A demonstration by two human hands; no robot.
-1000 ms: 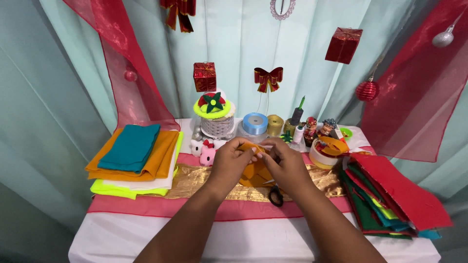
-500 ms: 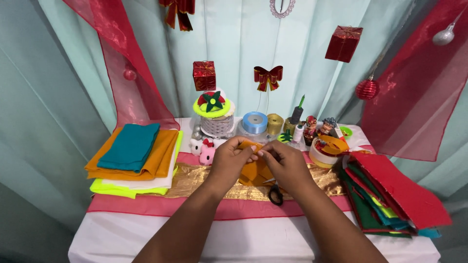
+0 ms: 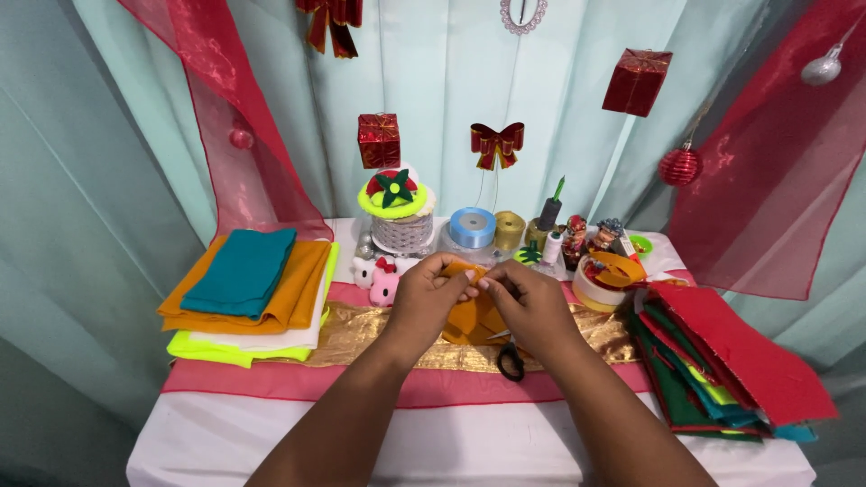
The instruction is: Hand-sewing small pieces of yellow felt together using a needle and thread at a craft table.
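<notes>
Table [image 3: 271, 442] w/ white cloth, pink strip and gold runner [image 3: 361, 334]; folded fabric stack [image 3: 248, 293] far left, fanned felt sheets [image 3: 722, 361] red/green at right. Mid-back: 2 ribbon spools [image 3: 474, 227], small figurines, thread. Scissors [image 3: 510, 361] lie on the runner just under the hands. Orange felt piece [image 3: 469, 316] is held up above the runner, centre. Left hand [image 3: 428, 298] fingers closed, pinching its top edge; right hand [image 3: 532, 307] pinched shut on the same edge beside it, thumbs nearly touching. Judgement: fine work at the edge goes best w/ short grip close to the fold, piece kept taut, wrists steady, scissors clear of elbows
</notes>
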